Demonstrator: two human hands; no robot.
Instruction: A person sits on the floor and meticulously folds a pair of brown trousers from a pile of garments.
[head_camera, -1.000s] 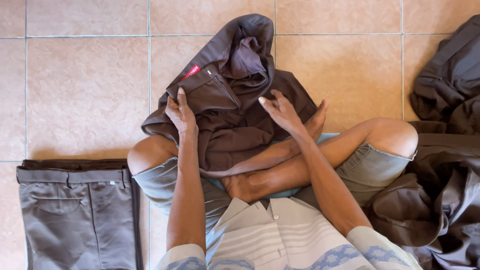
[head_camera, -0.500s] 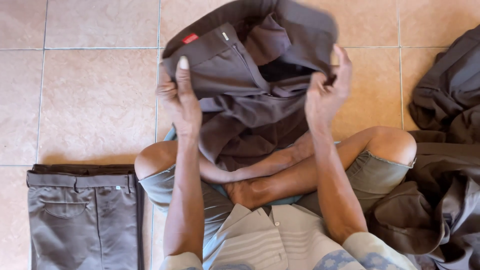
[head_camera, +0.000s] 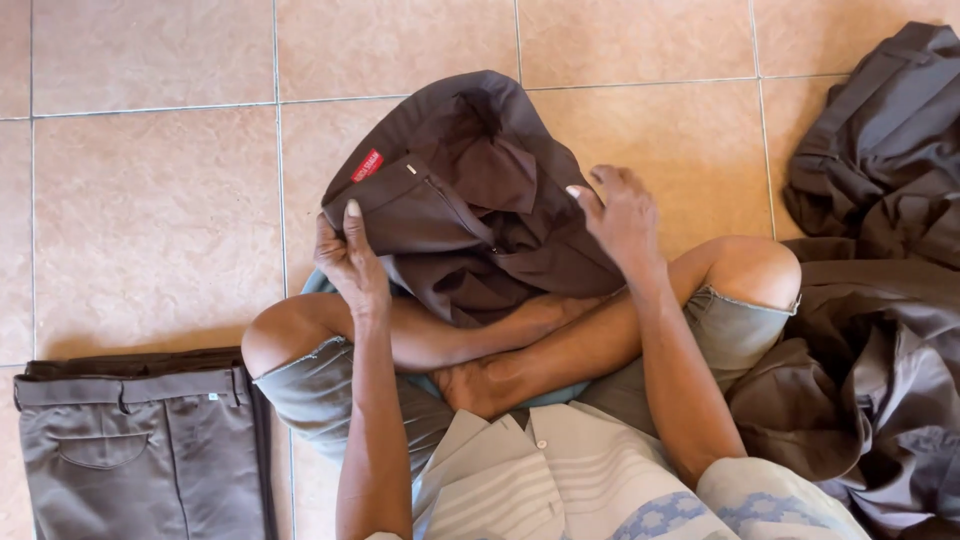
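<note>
I sit cross-legged on a tiled floor with a pair of dark brown trousers (head_camera: 470, 210) bunched over my shins. My left hand (head_camera: 350, 262) grips the waistband at its left end, thumb on top, just below a small red label (head_camera: 367, 165). My right hand (head_camera: 622, 215) holds the right side of the same waistband, fingers curled into the cloth. The open waist faces up and away from me, and the legs of the garment are crumpled underneath.
A folded stack of brown-grey trousers (head_camera: 130, 440) lies on the floor at my lower left. A loose heap of dark brown garments (head_camera: 880, 300) is piled at my right, touching my right knee. Beige floor tiles (head_camera: 150, 200) stretch ahead.
Both hands lifted the trousers off my lap, then brought them lower again. My right hand moved from the raised cloth down onto the waistband's right side.
</note>
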